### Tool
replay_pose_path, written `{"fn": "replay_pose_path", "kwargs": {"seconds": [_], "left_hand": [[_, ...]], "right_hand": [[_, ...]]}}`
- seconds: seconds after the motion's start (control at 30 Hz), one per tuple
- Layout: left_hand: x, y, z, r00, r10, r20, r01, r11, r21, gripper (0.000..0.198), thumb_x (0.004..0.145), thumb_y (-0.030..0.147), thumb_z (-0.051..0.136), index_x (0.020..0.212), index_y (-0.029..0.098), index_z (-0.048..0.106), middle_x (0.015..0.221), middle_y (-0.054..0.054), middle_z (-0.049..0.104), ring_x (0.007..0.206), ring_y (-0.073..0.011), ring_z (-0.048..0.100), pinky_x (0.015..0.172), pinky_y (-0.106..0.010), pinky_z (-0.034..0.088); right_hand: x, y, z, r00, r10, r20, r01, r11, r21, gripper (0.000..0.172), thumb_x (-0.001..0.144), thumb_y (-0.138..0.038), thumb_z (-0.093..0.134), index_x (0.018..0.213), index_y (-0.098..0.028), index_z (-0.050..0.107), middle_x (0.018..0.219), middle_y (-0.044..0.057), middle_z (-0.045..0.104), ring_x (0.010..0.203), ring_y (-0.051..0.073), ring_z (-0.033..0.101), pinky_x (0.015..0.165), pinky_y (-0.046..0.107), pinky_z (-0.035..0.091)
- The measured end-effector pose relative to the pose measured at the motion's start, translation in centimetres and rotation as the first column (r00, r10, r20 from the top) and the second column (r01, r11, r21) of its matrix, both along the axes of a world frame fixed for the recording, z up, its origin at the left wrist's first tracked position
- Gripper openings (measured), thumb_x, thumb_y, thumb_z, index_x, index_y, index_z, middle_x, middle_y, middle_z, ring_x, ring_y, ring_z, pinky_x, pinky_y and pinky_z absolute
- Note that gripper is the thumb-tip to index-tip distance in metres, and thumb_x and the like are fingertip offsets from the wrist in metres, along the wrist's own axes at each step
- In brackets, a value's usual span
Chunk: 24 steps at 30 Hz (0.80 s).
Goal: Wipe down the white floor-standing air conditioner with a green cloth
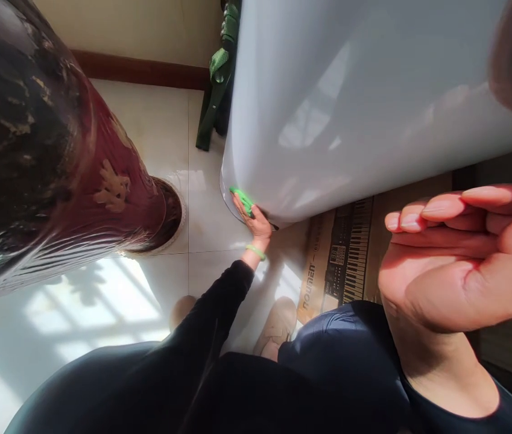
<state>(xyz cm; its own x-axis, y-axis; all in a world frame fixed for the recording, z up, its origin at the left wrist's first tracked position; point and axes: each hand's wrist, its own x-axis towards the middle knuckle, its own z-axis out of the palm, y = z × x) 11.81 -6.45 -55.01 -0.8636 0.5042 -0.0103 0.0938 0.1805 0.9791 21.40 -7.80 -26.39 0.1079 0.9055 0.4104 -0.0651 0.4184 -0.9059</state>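
My left hand (258,222), wearing a pale green bangle (256,252) at the wrist, presses a bright green cloth (243,201) against the low edge of a tall, glossy white cylindrical body (292,163). The hand's fingers lie over the cloth, partly hiding it. Close to the camera on the right, my right hand (459,265) is raised with its palm showing. Its fingers are loosely bent and nothing is in them. It is apart from the white body.
A large dark red and brown vase-like column (120,187) stands on the left. A cardboard box (312,265) with a keyboard picture lies beside the white body. Behind are a dark green stand (210,114) and a brown skirting board (142,68). Sunlit pale tiles (205,211) form the floor.
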Motion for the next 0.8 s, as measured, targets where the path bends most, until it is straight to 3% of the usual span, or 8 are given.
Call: {"fn": "replay_pose_path", "kwargs": {"seconds": [0.2, 0.3, 0.43, 0.53, 0.6, 0.63, 0.7, 0.8], "left_hand": [[-4.0, 2.7, 2.0, 0.962, 0.175, 0.207, -0.176, 0.984, -0.016, 0.059, 0.113, 0.027, 0.014, 0.168, 0.022, 0.035, 0.173, -0.011, 0.039, 0.162, -0.0116, 0.035, 0.139, -0.036, 0.021], [-6.1, 4.0, 3.9, 0.956, 0.177, 0.235, -0.193, 0.98, 0.048, 0.059, 0.112, 0.024, 0.017, 0.169, 0.022, 0.031, 0.175, -0.007, 0.037, 0.166, -0.0113, 0.025, 0.139, -0.038, 0.025], [-6.4, 4.4, 9.5, 0.998, 0.056, -0.003, -0.054, 0.969, 0.24, 0.059, 0.113, 0.034, 0.017, 0.171, 0.027, 0.025, 0.175, -0.001, 0.038, 0.169, -0.0115, 0.011, 0.143, -0.038, 0.013], [-4.7, 3.5, 15.4, 0.984, -0.025, -0.178, 0.077, 0.953, 0.293, 0.062, 0.113, 0.047, 0.017, 0.173, 0.032, 0.012, 0.181, 0.005, 0.02, 0.169, -0.016, 0.001, 0.143, -0.044, 0.007], [-2.9, 2.8, 18.0, 0.95, -0.046, -0.309, 0.137, 0.95, 0.281, 0.065, 0.112, 0.052, 0.021, 0.173, 0.034, 0.009, 0.183, 0.008, 0.007, 0.169, -0.0205, -0.006, 0.142, -0.05, 0.004], [-1.8, 2.5, 18.5, 0.918, -0.06, -0.392, 0.177, 0.946, 0.27, 0.067, 0.11, 0.054, 0.027, 0.173, 0.032, 0.015, 0.183, 0.007, 0.006, 0.169, -0.0236, -0.008, 0.142, -0.052, 0.002], [0.3, 2.3, 17.4, 0.814, -0.144, -0.562, 0.309, 0.928, 0.21, 0.067, 0.105, 0.057, 0.043, 0.166, 0.03, 0.039, 0.181, 0.002, 0.022, 0.17, -0.0289, -0.001, 0.141, -0.055, 0.001], [2.3, 2.7, 11.9, 0.665, -0.369, -0.65, 0.526, 0.849, 0.056, 0.047, 0.096, 0.056, 0.059, 0.139, 0.04, 0.07, 0.154, 0.003, 0.064, 0.161, -0.0251, 0.04, 0.14, -0.045, 0.017]], "right_hand": [[0.6, 0.3, 0.0, 1.0, -0.009, -0.02, 0.008, 1.0, -0.017, 0.036, 0.101, -0.034, 0.045, 0.089, -0.025, 0.078, 0.071, -0.001, 0.068, 0.062, 0.014, 0.065, 0.054, 0.029, 0.053], [0.5, 0.1, 0.2, 0.999, -0.042, -0.017, 0.042, 0.999, 0.019, 0.041, 0.104, -0.034, 0.041, 0.088, -0.026, 0.078, 0.07, -0.002, 0.066, 0.061, 0.013, 0.063, 0.055, 0.029, 0.053], [0.2, -0.2, 0.3, 0.999, -0.032, -0.025, 0.033, 0.998, 0.047, 0.041, 0.106, -0.033, 0.041, 0.089, -0.025, 0.079, 0.071, -0.002, 0.066, 0.062, 0.013, 0.064, 0.055, 0.029, 0.053], [-0.2, -0.3, 0.3, 0.999, -0.041, -0.001, 0.041, 0.998, 0.043, 0.042, 0.107, -0.032, 0.04, 0.09, -0.027, 0.079, 0.072, -0.002, 0.066, 0.063, 0.014, 0.064, 0.056, 0.03, 0.053], [-0.5, -0.3, 0.3, 0.997, -0.077, 0.012, 0.076, 0.995, 0.063, 0.044, 0.108, -0.032, 0.038, 0.09, -0.028, 0.079, 0.071, -0.003, 0.065, 0.062, 0.014, 0.062, 0.056, 0.031, 0.052], [-0.8, -0.4, 0.3, 0.994, -0.106, 0.015, 0.105, 0.991, 0.08, 0.045, 0.108, -0.033, 0.038, 0.089, -0.029, 0.078, 0.07, -0.003, 0.064, 0.061, 0.014, 0.061, 0.056, 0.031, 0.052], [-1.3, -0.4, 0.3, 0.986, -0.168, 0.017, 0.165, 0.979, 0.122, 0.048, 0.109, -0.034, 0.036, 0.087, -0.029, 0.078, 0.067, -0.002, 0.06, 0.058, 0.014, 0.057, 0.057, 0.032, 0.051], [-1.8, -0.5, 0.4, 0.981, -0.192, 0.032, 0.185, 0.971, 0.155, 0.05, 0.109, -0.035, 0.033, 0.085, -0.028, 0.077, 0.066, -0.002, 0.058, 0.056, 0.014, 0.056, 0.058, 0.034, 0.05]]}}
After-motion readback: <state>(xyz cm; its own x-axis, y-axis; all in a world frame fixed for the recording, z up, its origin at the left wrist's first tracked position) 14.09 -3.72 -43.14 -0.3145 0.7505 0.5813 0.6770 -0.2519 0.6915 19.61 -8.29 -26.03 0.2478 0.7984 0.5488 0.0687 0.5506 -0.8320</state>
